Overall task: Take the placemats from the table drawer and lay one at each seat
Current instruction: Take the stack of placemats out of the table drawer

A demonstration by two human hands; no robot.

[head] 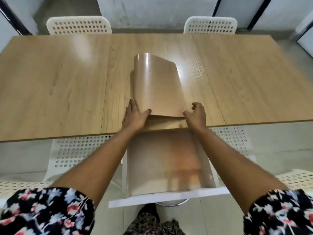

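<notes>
A glossy tan placemat (157, 83) arches up over the middle of the wooden table (54, 85), its far end curled down. My left hand (134, 114) grips its near left corner, thumb on top. My right hand (197, 114) pinches the near right corner. Below the table's near edge the white drawer (167, 196) stands pulled out toward me. More tan placemats (167, 160) lie flat inside it, between my forearms.
Two white perforated chairs (78, 25) (210, 25) stand at the table's far side. Two more white chairs (74, 153) (233, 138) are tucked under the near side, left and right of the drawer. Grey wall panels rise behind.
</notes>
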